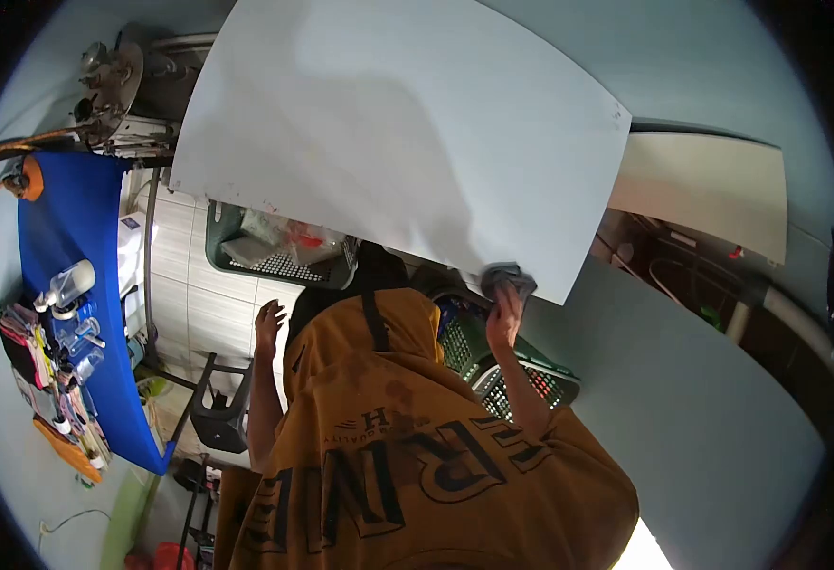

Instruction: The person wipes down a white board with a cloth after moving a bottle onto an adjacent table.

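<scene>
My right hand [504,321] presses a dark grey cloth [521,282] onto the near right corner of a white tabletop [369,123], fingers closed over the bunched fabric. Off the table, my left hand [269,328] hangs beside my body with its fingers loosely apart and nothing in it. A dark shadow falls across the middle of the white surface. Small specks and scuffs mark its near left edge and its far right corner.
Under the table's near edge stands a green crate [284,271] with plastic bags inside. Other green baskets [531,385] sit below my right arm. To the left are a black stool [219,408] and a blue table [75,218] with bottles. A cream panel [702,185] lies at right.
</scene>
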### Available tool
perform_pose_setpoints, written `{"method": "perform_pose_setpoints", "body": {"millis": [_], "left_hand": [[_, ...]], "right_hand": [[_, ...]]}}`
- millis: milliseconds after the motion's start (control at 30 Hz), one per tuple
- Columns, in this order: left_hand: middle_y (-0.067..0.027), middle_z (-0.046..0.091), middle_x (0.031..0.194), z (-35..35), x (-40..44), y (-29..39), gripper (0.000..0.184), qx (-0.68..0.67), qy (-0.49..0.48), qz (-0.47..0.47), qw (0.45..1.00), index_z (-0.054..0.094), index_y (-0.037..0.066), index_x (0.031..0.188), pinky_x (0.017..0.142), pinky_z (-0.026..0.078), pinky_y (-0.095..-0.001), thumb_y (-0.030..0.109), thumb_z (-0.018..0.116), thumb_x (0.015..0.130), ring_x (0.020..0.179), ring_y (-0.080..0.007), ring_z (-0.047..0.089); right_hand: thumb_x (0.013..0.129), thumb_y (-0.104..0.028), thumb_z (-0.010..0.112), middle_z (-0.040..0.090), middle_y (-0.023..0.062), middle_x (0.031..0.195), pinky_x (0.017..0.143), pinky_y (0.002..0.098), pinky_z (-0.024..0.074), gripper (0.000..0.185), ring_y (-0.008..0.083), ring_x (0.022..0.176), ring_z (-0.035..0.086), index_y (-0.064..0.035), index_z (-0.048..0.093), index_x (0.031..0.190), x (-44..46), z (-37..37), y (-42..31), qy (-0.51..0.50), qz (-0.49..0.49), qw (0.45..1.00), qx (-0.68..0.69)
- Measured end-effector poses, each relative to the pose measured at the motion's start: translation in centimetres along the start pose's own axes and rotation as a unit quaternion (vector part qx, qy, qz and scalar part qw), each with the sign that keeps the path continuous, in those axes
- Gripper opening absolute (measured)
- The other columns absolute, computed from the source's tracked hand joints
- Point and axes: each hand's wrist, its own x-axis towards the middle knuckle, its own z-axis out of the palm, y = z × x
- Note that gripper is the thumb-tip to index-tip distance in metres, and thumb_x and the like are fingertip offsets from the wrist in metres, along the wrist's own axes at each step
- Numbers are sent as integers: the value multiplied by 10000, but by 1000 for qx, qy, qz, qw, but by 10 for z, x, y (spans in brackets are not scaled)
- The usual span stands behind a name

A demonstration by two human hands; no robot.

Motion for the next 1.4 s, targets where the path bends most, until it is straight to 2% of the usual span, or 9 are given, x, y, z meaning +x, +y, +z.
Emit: {"method": "perform_pose_setpoints", "body": {"millis": [67,167,300,367,500,767,1000,1100,1400], "left_hand": [[-89,622,1114,3,-7,13,383,3,2,19,1000,526,83,1230,832,444,-328,330,507,938,988,-189,594],[-86,618,1122,-2,-13,19,385,-2,-5,50,999,524,85,1232,852,435,-336,333,502,939,996,-191,590],[-87,612,1133,-14,-13,1,385,6,-13,52,999,519,86,1244,858,433,-339,325,478,945,999,-198,586],[-95,602,1156,-21,-15,-13,397,12,0,43,999,510,87,1262,887,427,-367,329,461,951,1027,-224,579],[-114,587,1189,-40,-38,-52,430,6,24,23,999,490,90,1288,926,418,-386,357,460,953,1059,-243,571],[-117,577,1205,-54,-40,-140,447,18,-17,-51,998,476,103,1292,933,410,-395,385,464,945,1050,-244,571],[-74,600,1159,-34,-38,-105,421,45,-16,-28,998,514,117,1259,883,425,-365,387,494,936,1010,-196,582],[-70,603,1155,-24,-42,-79,381,41,1,18,999,525,127,1251,896,418,-368,354,490,947,1019,-189,579],[-66,595,1170,47,-26,-35,413,118,-47,-32,991,505,150,1261,888,418,-376,413,458,946,1022,-196,575]], "right_hand": [[804,38,511,511,193,1266,1028,463,354,434,386,1218,436,-51,536,1228,5,2,-30,83,121,989,27],[839,-4,521,480,188,1306,1034,469,341,456,382,1222,437,-66,481,1289,39,13,-93,87,30,995,37],[890,-283,566,285,165,1466,1097,530,183,494,358,1345,281,-165,440,1353,82,66,-166,-47,-85,995,-9],[907,-372,530,207,148,1505,1105,549,139,524,337,1383,201,-210,400,1388,102,80,-201,-39,-86,995,8],[910,-382,519,197,149,1508,1102,546,160,566,336,1382,207,-220,342,1422,120,127,-226,-43,-126,990,-52],[896,-366,531,206,190,1492,1097,534,191,616,364,1373,213,-114,316,1415,106,112,-200,-2,-142,990,20],[892,-293,557,221,99,1515,1076,566,206,542,321,1381,227,-241,387,1404,94,114,-160,-9,-102,994,-26],[895,-280,555,261,110,1500,1079,540,225,531,323,1375,246,-226,398,1399,89,90,-112,16,-68,996,-55],[973,-313,396,200,155,1515,1076,580,184,480,379,1382,187,-193,334,1433,37,-2,84,88,222,959,-154]]}}
